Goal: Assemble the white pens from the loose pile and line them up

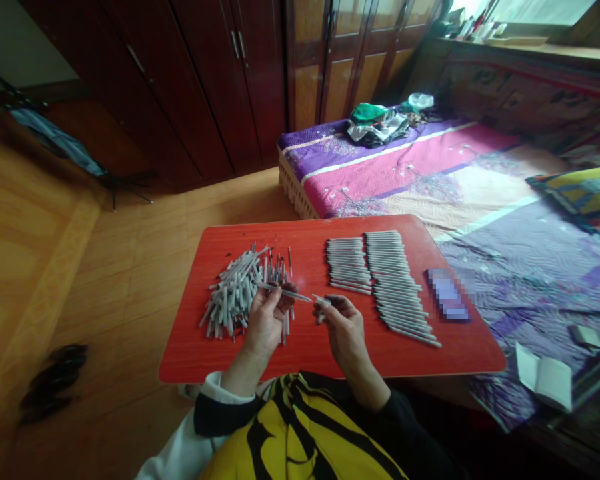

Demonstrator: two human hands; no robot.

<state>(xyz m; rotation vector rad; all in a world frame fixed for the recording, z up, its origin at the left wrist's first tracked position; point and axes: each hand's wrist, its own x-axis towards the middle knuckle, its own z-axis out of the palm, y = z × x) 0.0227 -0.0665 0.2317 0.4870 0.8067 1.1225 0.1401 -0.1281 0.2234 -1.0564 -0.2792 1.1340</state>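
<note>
My left hand (266, 319) pinches a slim grey pen (296, 294) between thumb and fingers, its narrow tip pointing right. Close to that tip, my right hand (344, 327) is closed on a small pale piece (323, 302) with a thin end pointing left; its exact kind is too small to tell. Both hands are above the red table (310, 353). Beside my left hand lies a loose pile of grey pen parts (233, 293). Thin dark-tipped sticks (277, 268) lie just behind my left fingers. To the right, pens lie side by side in a shorter row (347, 260) and a longer row (397, 283).
A blurred purple rectangular object (449, 295) lies at the table's right edge. Beyond is a bed (410, 180) with folded clothes (380, 123), a pillow (587, 193) and an open notebook (545, 377). Dark wardrobes (205, 80) stand behind; black footwear (55, 383) is on the floor at left.
</note>
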